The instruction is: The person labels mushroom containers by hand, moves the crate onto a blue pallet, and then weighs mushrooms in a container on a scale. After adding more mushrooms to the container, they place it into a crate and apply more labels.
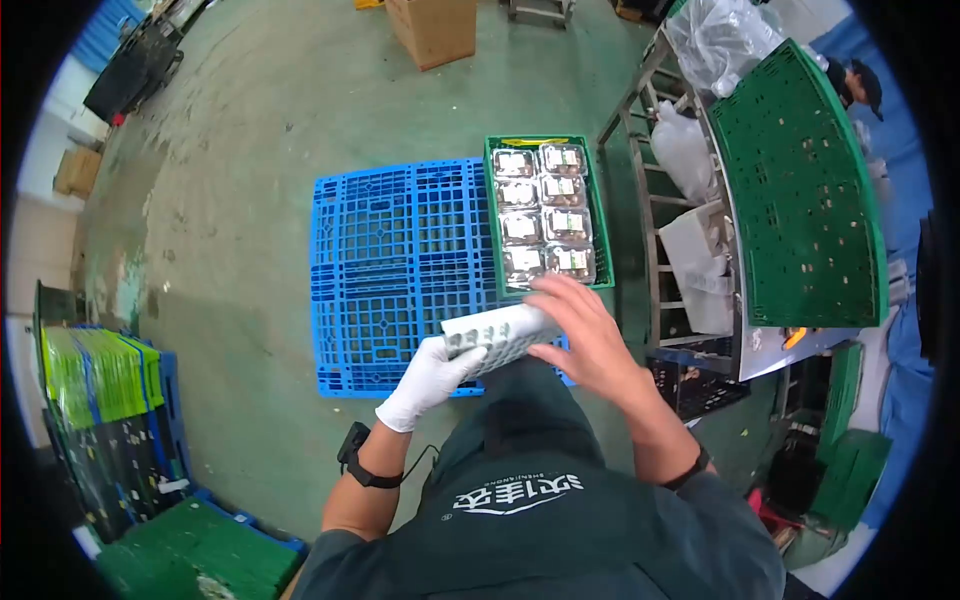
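A white sheet, bent over like a roll and printed with rows of grey-green marks, is in front of my body above the blue pallet's near edge. My left hand, in a white glove, grips its left end with the thumb across the front. Bare and with fingers stretched out, my right hand is at the sheet's right end, thumb below and fingers above. Just beyond stands a green crate with clear plastic boxes in two rows, each with a small label and dark contents.
The blue pallet lies on the green floor under the crate. At right, a metal rack and a tilted green crate flank a table. Stacked lime-green crates stand at left. A cardboard box sits ahead; a person is far right.
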Motion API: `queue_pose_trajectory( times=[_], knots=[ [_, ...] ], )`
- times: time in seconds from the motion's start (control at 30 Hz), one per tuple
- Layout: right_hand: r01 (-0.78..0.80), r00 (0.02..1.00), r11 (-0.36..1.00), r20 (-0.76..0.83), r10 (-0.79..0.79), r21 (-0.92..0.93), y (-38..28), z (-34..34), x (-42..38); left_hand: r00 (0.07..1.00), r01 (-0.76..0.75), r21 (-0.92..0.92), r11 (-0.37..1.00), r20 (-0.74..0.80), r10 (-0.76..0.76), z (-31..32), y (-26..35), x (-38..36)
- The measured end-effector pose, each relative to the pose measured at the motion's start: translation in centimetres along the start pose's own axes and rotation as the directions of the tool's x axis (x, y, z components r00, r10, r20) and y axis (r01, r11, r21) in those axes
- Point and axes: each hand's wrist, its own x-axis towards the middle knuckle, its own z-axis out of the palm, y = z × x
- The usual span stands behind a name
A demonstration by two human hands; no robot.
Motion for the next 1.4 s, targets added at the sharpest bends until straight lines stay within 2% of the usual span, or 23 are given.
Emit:
queue_pose_trajectory(
  times=[0.07,0.1,0.13,0.2,0.27,0.3,0.33,0.4,0.47,0.53,0.6,0.63,0.67,0.73,0.8,0.87,0.9,1.07,1.13,1.17,1.33,1.4],
  knots=[
    [0.020,0.985,0.999,0.172,-0.028,0.051,2.2,0.3,3.1,0.998,0.034,0.080,0.996,0.041,-0.038,-0.5,2.7,1.2],
    [-0.049,0.967,0.994,0.255,0.023,0.096,3.0,0.2,3.8,0.997,0.081,0.028,0.996,0.015,-0.081,-0.3,4.6,1.7],
    [-0.063,0.969,0.992,0.245,0.034,0.112,3.5,0.2,4.4,0.993,0.121,-0.027,0.992,-0.009,-0.122,-0.2,6.5,2.2],
    [-0.183,0.933,0.951,0.349,0.088,0.249,3.7,-0.2,5.9,0.988,0.156,-0.005,0.988,-0.015,-0.156,-0.7,9.6,3.6],
    [-0.254,0.917,0.926,0.374,0.138,0.280,3.3,-1.9,7.3,0.992,0.079,0.124,0.989,-0.110,-0.066,-0.7,12.6,4.5],
    [-0.348,0.879,0.885,0.435,0.194,0.309,3.1,-3.0,8.4,0.993,0.000,0.008,1.000,-0.118,0.001,-0.5,14.2,5.1],
    [-0.438,0.835,0.836,0.493,0.243,0.330,3.0,-4.0,9.2,0.991,-0.074,-0.026,0.997,-0.111,0.070,-0.2,16.1,5.4],
    [-0.443,0.851,0.818,0.460,0.255,0.366,3.5,-4.8,10.0,0.999,-0.045,-0.076,0.996,-0.001,0.045,-1.0,18.0,7.2],
    [-0.543,0.828,0.661,0.462,0.318,0.519,4.4,-5.1,10.6,1.000,0.004,-0.014,1.000,0.025,-0.004,-1.1,19.8,9.0],
    [-0.541,0.833,0.675,0.428,0.350,0.502,5.0,-5.8,11.5,0.993,0.078,0.103,0.992,0.080,-0.086,-1.6,20.3,11.6],
    [-0.554,0.831,0.683,0.368,0.417,0.476,5.3,-6.2,12.3,0.991,0.032,0.155,0.987,0.121,-0.051,-0.8,21.8,14.0],
    [-0.466,0.883,0.737,0.203,0.424,0.489,5.0,-6.6,13.0,0.988,0.058,0.192,0.980,0.130,-0.084,-1.0,21.8,15.7],
    [-0.477,0.874,0.728,0.178,0.453,0.492,5.5,-6.8,13.5,0.984,0.080,0.231,0.970,0.138,-0.114,-1.1,22.1,17.3],
    [-0.376,0.906,0.835,-0.027,0.422,0.402,6.8,-7.1,14.9,0.971,0.059,0.277,0.959,0.207,-0.119,-0.7,23.1,20.6],
    [-0.442,0.864,0.814,-0.064,0.499,0.377,7.5,-7.3,16.0,0.939,-0.036,0.463,0.886,0.319,-0.129,-0.5,23.9,23.7],
    [-0.472,0.859,0.840,-0.072,0.506,0.268,8.9,-6.4,16.8,0.897,-0.040,0.496,0.867,0.401,-0.188,-0.5,24.2,26.8],
    [-0.475,0.848,0.837,-0.112,0.518,0.273,9.6,-5.7,17.2,0.869,-0.049,0.520,0.853,0.442,-0.220,-0.6,24.5,28.5],
    [-0.633,0.664,0.676,-0.185,0.725,0.378,11.0,-3.4,19.3,0.735,-0.064,0.605,0.794,0.567,-0.372,-1.2,25.7,35.9],
    [-0.652,0.585,0.641,-0.269,0.765,0.404,11.7,-2.4,19.9,0.666,-0.153,0.613,0.775,0.643,-0.378,-1.3,25.4,38.2],
    [-0.664,0.555,0.592,-0.230,0.799,0.457,12.0,-2.1,20.1,0.640,-0.186,0.619,0.763,0.666,-0.385,-1.3,24.9,39.3],
    [-0.654,0.444,0.450,-0.174,0.879,0.608,13.4,0.5,20.0,0.533,-0.101,0.683,0.724,0.651,-0.540,-0.8,23.1,42.2],
    [-0.709,0.419,0.451,-0.189,0.888,0.543,14.2,1.5,19.6,0.516,0.005,0.697,0.717,0.613,-0.599,-0.6,21.9,42.8]
  ],
)
